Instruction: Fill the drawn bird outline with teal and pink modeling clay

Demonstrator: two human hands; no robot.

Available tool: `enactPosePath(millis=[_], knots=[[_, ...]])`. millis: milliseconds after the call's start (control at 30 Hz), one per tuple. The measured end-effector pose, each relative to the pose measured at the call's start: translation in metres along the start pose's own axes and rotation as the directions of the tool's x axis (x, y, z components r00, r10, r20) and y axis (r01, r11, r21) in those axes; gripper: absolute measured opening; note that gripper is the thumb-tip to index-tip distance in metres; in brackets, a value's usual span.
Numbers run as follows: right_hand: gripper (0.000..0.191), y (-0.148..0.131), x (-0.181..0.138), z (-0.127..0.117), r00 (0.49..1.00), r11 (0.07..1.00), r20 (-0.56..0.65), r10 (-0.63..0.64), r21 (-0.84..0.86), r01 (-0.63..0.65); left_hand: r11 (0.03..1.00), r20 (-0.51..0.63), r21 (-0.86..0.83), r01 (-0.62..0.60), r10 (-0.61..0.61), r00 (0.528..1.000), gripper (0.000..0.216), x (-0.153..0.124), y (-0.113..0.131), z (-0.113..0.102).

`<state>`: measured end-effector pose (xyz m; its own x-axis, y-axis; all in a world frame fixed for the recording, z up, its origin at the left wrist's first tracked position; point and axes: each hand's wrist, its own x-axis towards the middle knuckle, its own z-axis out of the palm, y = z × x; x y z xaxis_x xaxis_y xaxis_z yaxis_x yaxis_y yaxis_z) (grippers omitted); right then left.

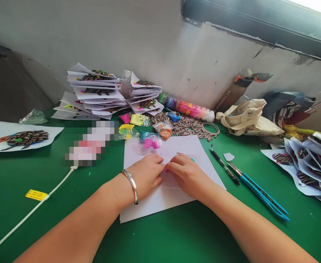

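Observation:
My left hand [146,173], with a silver bangle on its wrist, and my right hand [189,175] meet over a stack of white paper [141,206]. Both have their fingers bent and closed together. Between their fingertips shows a tiny bit of pink modelling clay [166,170], mostly covered by the fingers. A green spot [193,160] peeks out just behind my right hand. On the sheet beyond my left hand lies an opened bag of bright pink clay [151,143].
Sunflower seeds [187,126] and clay packets [140,120] lie behind the paper. A pen [224,166] and blue utility knife [261,193] are at right. Finished seed pictures [94,98] are stacked at back left. A white cable [31,215] crosses the left side.

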<state>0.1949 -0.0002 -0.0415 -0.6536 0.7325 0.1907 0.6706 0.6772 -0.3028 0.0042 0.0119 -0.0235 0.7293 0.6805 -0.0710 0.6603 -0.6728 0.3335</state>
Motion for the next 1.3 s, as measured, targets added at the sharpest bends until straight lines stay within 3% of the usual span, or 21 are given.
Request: enactPosePath(millis=[500, 1300], knots=[[0.028, 0.0021, -0.0032, 0.0002, 0.998, 0.998, -0.008, -0.054, 0.014, 0.054, 1.0, -0.01, -0.003, -0.007, 0.007, 1.0, 0.011, -0.0003, -0.0014, 0.0026], [0.022, 0.0028, -0.0025, -0.0012, 0.999, 1.0, -0.041, -0.016, 0.005, 0.016, 0.999, -0.047, -0.04, -0.025, 0.023, 0.999, 0.013, 0.0, -0.0019, 0.0036]])
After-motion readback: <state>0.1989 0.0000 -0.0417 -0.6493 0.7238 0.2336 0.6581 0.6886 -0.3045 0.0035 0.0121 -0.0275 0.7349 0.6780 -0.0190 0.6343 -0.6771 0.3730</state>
